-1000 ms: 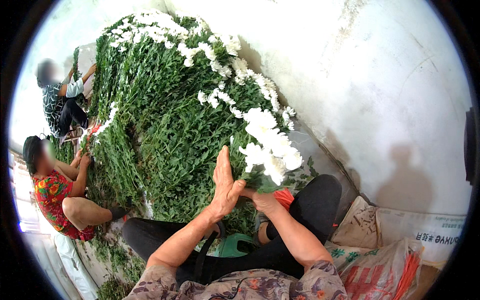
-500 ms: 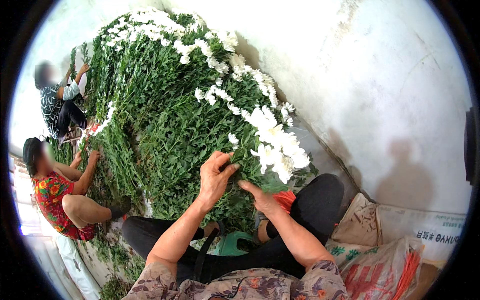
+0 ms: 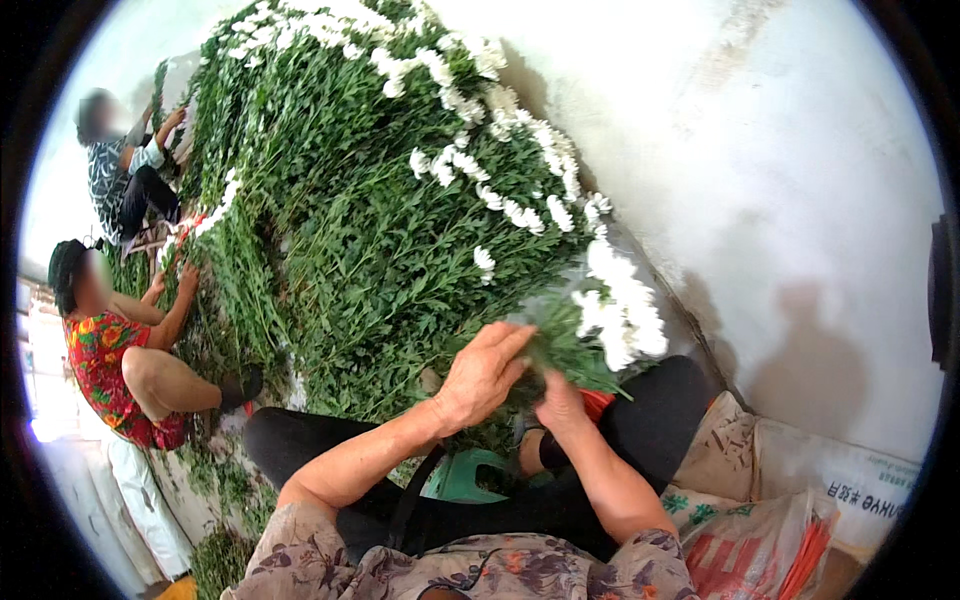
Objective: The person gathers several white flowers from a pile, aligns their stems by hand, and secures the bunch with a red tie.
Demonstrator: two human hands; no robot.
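Flowers in a white-headed bunch are sitting just off the near right edge of the heap of leafy stems. In the head view, my right hand is apparently gripping their green part, thumb uppermost. My left hand is resting against the leaves, fingers bent; blur is hiding the tips, so I cannot tell whether they are pinching anything.

I am reckoning that a slack right grip could be letting stems slip out of line, and squeezing too hard could be snapping them. The white heads are hanging close to my right knee, beside the heap's near right corner, so a careless tilt could be bruising petals there.

On the heap's near slope, a single bloom is lying apart. A green stool is standing below the heap's near edge, and a plastic bag is lying well to its right. Two co-workers, one in red flowered clothes, another in a dark patterned top, are sitting along its left side. The wall is closing off its right.
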